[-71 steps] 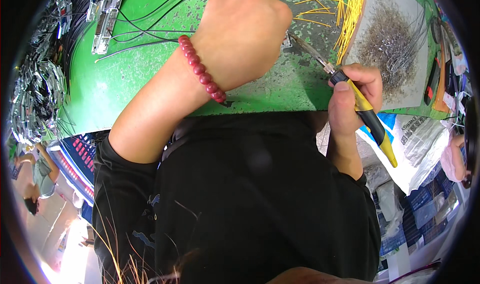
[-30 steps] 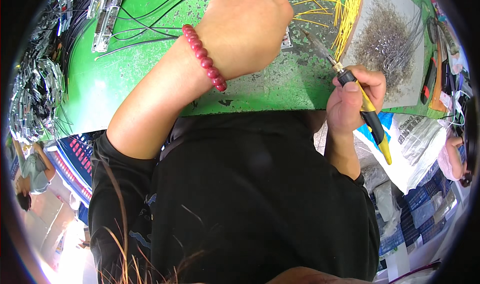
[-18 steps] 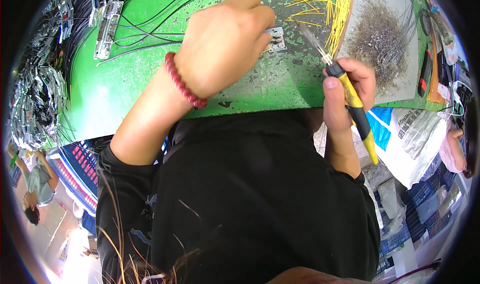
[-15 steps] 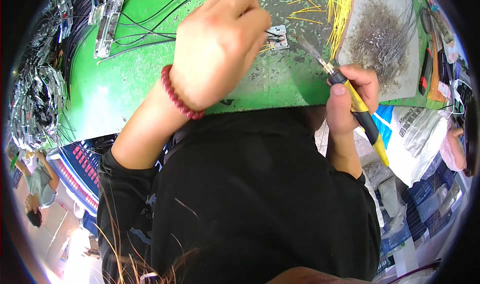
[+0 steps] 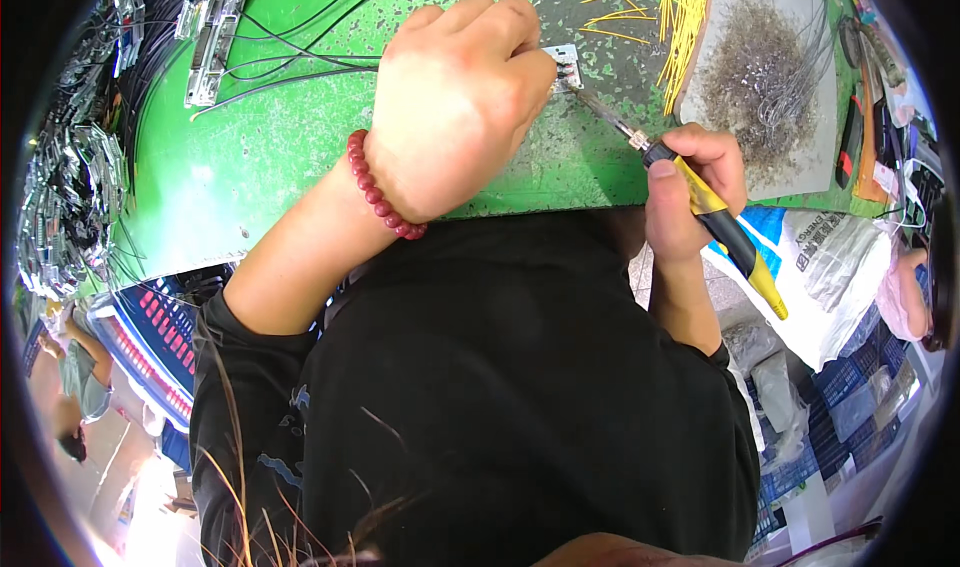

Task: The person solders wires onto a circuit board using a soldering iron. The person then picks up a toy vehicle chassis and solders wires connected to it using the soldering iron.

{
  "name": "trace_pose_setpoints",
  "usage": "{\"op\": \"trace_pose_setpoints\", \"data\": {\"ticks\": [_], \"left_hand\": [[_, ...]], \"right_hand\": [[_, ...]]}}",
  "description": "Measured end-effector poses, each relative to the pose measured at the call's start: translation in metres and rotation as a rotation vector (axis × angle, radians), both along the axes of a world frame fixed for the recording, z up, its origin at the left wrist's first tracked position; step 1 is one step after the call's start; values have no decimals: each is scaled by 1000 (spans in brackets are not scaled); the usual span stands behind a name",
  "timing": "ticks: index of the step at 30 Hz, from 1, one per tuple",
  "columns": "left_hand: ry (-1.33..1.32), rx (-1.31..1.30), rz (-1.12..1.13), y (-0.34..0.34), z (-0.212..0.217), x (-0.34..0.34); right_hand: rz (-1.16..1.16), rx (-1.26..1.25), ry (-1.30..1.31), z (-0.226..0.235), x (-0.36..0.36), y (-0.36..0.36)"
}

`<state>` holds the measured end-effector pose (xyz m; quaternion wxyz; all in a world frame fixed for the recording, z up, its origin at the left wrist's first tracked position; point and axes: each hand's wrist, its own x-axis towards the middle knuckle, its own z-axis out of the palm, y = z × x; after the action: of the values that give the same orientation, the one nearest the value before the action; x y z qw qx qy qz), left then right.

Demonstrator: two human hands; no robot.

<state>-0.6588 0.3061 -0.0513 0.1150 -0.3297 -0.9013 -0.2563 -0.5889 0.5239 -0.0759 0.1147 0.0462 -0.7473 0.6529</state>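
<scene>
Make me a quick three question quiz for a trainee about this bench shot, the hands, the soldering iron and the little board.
1. True or false: the right hand holds the soldering iron by its black and yellow handle.
2. What does the left hand press on: A) the pile of grey wire bits, B) the small white board, C) the yellow wires?
3. Fill in: on the left wrist sits a red ___ bracelet.

Key: 1 true; 2 B; 3 bead.
</scene>
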Motion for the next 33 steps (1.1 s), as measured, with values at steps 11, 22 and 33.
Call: {"op": "trace_pose_setpoints", "data": {"ticks": [11,22,33], "left_hand": [[-25,-107,51,3,-2,0],[-42,-125,21,5,-5,-1],[-61,-24,28,1,-4,-1]], "right_hand": [[-5,-27,-5,-1,-1,-1],[-15,-20,-103,3,-2,-2],[-37,-88,70,-4,-5,4]]}}
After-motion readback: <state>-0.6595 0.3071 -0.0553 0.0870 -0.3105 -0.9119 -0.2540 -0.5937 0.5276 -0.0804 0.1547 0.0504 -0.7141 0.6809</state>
